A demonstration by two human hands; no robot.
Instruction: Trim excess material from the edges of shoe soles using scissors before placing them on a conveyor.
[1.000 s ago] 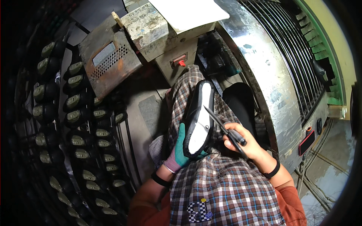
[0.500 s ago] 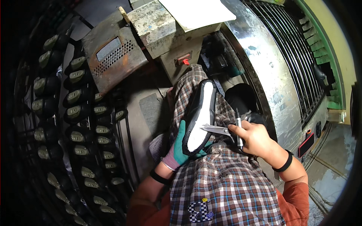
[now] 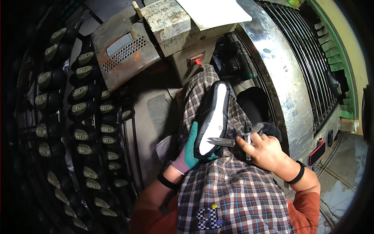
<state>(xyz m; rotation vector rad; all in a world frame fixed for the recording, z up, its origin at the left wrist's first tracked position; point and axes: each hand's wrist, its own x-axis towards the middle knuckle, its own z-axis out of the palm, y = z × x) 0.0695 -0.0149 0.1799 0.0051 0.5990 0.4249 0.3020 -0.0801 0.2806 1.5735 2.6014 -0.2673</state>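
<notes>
In my left hand (image 3: 189, 151), which wears a green and mauve glove, is a black shoe upper (image 3: 207, 111) with its white underside (image 3: 218, 113) turned up. The glove's fingers wrap round its near end. My bare right hand (image 3: 267, 151) is closed on a pair of scissors (image 3: 223, 142), whose silver blades point left across the near part of the underside. A dark marker pen with a light barrel (image 3: 247, 140) stands up between fingers of the same hand. Whether the blade tips touch the white surface, I cannot tell. A small written mark shows above the blades.
Racks of black shoe uppers (image 3: 82, 111) fill the left side. Ahead stands a worn metal machine box (image 3: 171, 29) with a red switch (image 3: 198, 61) and a white sheet (image 3: 214, 13) on top. A metal conveyor with black bars (image 3: 298, 58) runs along the right. A plaid apron (image 3: 233, 195) covers my lap.
The scissors have moved toward the near end of the shoe upper, and their blades look closer together. A small mark on the white underside now shows. My view has shifted slightly.
</notes>
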